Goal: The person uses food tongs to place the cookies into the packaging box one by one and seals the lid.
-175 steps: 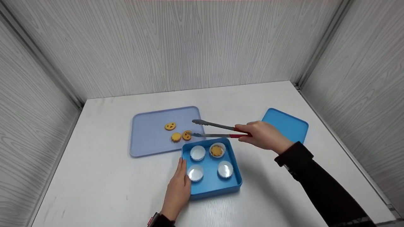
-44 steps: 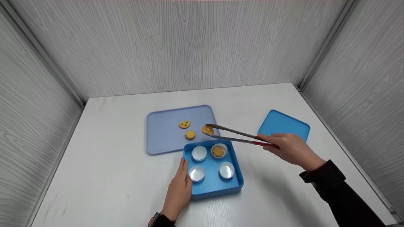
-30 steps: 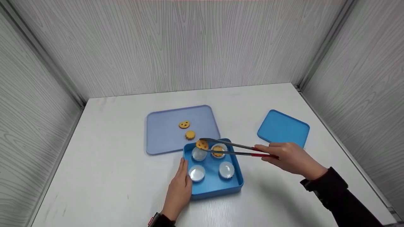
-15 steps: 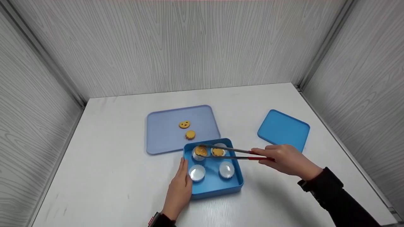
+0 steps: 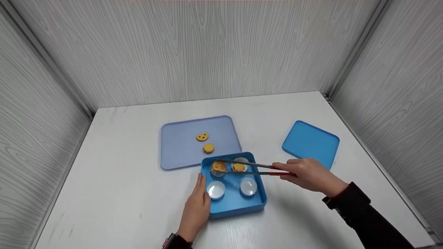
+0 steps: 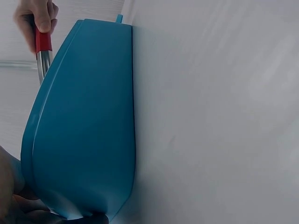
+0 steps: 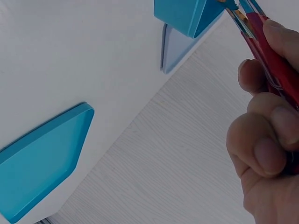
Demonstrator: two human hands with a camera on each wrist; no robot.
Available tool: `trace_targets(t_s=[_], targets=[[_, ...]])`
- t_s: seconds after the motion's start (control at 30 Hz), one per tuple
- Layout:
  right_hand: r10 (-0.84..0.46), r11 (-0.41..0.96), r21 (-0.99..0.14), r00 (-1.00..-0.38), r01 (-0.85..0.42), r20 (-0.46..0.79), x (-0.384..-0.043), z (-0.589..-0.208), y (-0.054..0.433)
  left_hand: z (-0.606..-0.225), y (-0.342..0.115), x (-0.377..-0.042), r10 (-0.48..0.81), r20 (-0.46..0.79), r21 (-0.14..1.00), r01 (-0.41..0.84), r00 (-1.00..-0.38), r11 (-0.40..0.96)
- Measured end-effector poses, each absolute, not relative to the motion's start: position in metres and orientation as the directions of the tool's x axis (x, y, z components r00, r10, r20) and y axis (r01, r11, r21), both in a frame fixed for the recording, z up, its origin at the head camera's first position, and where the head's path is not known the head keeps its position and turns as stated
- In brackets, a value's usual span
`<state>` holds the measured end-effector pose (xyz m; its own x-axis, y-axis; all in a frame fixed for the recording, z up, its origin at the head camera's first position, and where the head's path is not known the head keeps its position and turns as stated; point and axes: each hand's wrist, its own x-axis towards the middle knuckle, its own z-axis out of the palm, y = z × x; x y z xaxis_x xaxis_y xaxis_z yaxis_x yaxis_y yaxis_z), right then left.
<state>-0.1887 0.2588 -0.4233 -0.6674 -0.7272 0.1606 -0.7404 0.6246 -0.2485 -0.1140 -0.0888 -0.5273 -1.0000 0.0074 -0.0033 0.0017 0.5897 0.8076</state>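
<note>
My right hand grips the red handles of metal tongs. Their tips reach into a blue box, around a round cookie with dark spots at the back-left paper cup. A scalloped cookie sits in the back-right cup, partly behind the tongs. The front-left cup and front-right cup hold nothing. My left hand rests with straight fingers along the box's left wall. The box's side fills much of the left wrist view, and the right wrist view shows curled fingers around the handles.
Behind the box lies a pale purple tray bearing a spotted cookie and a scalloped cookie. A blue lid-like tray lies to the right, beyond my right hand. Wood-grain panels enclose the white table.
The tongs have taken the spotted cookie from the purple tray and lowered it into the back-left cup. Earlier, the purple tray shifted right. My left hand stays at the box.
</note>
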Motion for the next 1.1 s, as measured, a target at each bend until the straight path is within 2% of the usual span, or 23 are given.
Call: trace_targets(t_s=[0.37,1.1], targets=[[-0.735,0.622,-0.213,-0.656,-0.753,0.172,-0.1895,-0.4258,0.2577,-0.5256,-0.0877,-0.1134,-0.005,-0.010,0.805,-0.011,-1.000,0.593],[-0.703,0.637,-0.318,-0.699,-0.702,0.134,-0.1887,-0.4251,0.2619,-0.5258,-0.0876,-0.1137,0.004,-0.017,0.801,-0.011,-1.000,0.599]])
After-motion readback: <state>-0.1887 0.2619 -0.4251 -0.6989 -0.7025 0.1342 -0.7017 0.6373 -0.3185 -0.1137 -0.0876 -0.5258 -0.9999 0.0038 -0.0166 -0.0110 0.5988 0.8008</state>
